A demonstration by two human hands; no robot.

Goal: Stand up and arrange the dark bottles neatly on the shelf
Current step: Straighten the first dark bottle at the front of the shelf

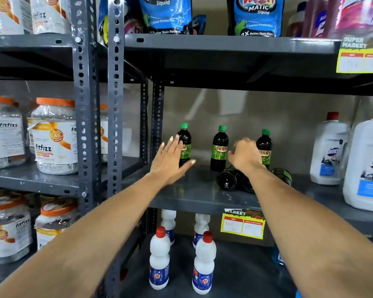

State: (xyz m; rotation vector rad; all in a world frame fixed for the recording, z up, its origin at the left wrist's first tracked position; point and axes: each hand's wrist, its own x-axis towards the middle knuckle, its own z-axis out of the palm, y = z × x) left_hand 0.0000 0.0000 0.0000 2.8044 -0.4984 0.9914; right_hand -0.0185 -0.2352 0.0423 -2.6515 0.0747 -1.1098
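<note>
Three dark bottles with green caps and green labels stand upright at the back of the grey shelf (194, 196): a left bottle (184, 143), a middle bottle (219, 148) and a right bottle (264, 147). In front of them several dark bottles lie on their sides; one (227, 179) shows its base, another (282, 175) lies further right. My left hand (170, 160) is open with fingers spread, just in front of the left bottle. My right hand (244, 157) hovers with curled fingers over the lying bottles, between the middle and right upright bottles; nothing is visibly held.
Large white jugs (329, 149) with red caps stand at the right of the same shelf. White bottles (159, 259) with red caps stand on the shelf below. Jars (54, 136) with orange lids fill the left rack behind perforated steel posts (115, 104). Detergent pouches (166, 16) hang overhead.
</note>
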